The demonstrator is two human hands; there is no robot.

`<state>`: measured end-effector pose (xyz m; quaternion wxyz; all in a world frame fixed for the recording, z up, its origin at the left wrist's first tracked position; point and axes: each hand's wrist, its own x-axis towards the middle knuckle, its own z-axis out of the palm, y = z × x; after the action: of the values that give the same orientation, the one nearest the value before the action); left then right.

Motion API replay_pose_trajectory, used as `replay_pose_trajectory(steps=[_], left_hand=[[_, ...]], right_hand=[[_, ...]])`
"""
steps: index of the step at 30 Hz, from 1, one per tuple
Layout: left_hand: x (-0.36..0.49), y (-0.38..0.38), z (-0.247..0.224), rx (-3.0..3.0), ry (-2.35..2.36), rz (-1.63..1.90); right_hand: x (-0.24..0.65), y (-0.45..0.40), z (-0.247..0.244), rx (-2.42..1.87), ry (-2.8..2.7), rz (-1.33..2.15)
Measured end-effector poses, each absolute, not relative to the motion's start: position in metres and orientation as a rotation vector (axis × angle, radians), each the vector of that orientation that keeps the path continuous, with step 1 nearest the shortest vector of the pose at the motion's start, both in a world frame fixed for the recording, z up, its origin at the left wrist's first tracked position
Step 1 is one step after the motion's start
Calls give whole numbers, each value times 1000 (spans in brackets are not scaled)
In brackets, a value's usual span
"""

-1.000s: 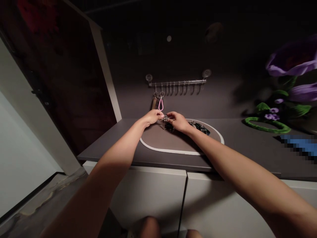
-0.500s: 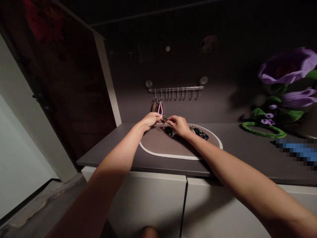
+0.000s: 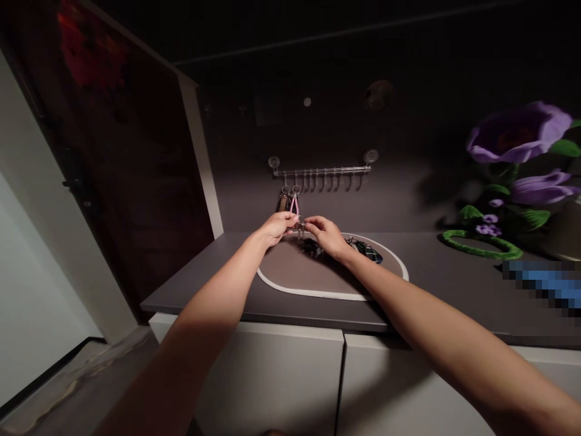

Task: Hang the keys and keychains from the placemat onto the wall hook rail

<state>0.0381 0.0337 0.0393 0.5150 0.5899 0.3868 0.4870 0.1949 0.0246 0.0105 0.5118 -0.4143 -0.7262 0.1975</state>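
My left hand [image 3: 275, 229] and my right hand [image 3: 325, 236] meet in front of the wall, just above the back of a brown oval mat [image 3: 308, 266]. Their fingertips pinch a small metal key ring [image 3: 300, 228], with a small key hanging below it. Just above my left fingertips hangs a pink cord loop keychain [image 3: 295, 203] from a clear hook rail [image 3: 321, 171], beside a tan fob [image 3: 283, 203]. A black key fob [image 3: 311, 247] lies on the mat below my right hand, and a patterned fob [image 3: 365, 250] lies to its right.
The dark grey countertop [image 3: 422, 254] ends in a front edge above white cabinet doors [image 3: 272, 381]. A dark door [image 3: 122, 181] stands at the left. Purple artificial flowers [image 3: 517, 134] and a green loop [image 3: 481, 245] are at the right, by a pixelated blue patch [image 3: 544, 281].
The whole scene sits lower in the view as my head tilts. My hands stay together on the ring, and the pink loop hangs closer to my left fingertips.
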Motion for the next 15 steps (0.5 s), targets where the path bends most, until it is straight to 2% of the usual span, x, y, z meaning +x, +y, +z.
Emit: replay_pose_trajectory(steps=[15], left_hand=[[43, 29, 43, 1414, 855, 1206]], right_hand=[[190, 20, 24, -792, -1551, 783]])
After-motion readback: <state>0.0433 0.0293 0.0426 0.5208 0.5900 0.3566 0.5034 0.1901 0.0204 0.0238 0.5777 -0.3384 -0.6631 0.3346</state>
